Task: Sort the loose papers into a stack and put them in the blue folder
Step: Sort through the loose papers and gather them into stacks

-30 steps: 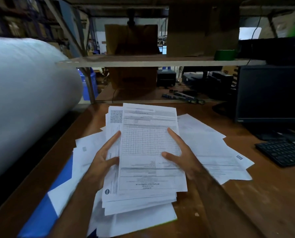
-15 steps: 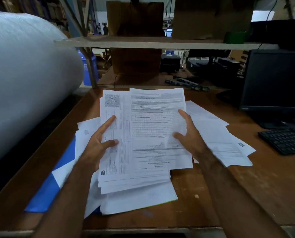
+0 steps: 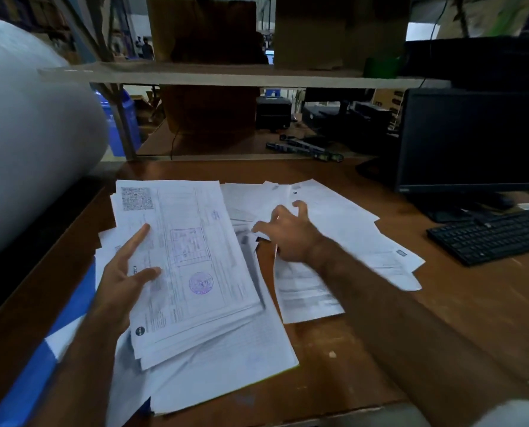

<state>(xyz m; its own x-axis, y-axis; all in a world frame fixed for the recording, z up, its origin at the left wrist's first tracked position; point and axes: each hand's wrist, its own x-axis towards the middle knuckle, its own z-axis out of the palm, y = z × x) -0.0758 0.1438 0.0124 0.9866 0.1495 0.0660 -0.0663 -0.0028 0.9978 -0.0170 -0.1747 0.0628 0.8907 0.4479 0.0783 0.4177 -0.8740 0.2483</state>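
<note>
My left hand point(image 3: 124, 282) holds a thin, flat stack of printed sheets point(image 3: 189, 266), thumb lying on the top page, which bears a square code and a round purple stamp. My right hand point(image 3: 288, 232) reaches over the loose papers point(image 3: 349, 235) fanned on the brown wooden desk point(image 3: 442, 318), fingers curled above them; whether they pinch a sheet I cannot tell. One smooth blue folder point(image 3: 41, 365) pokes out under the papers at the left. One dark monitor point(image 3: 472, 140) and one black keyboard point(image 3: 491, 235) sit right.
</note>
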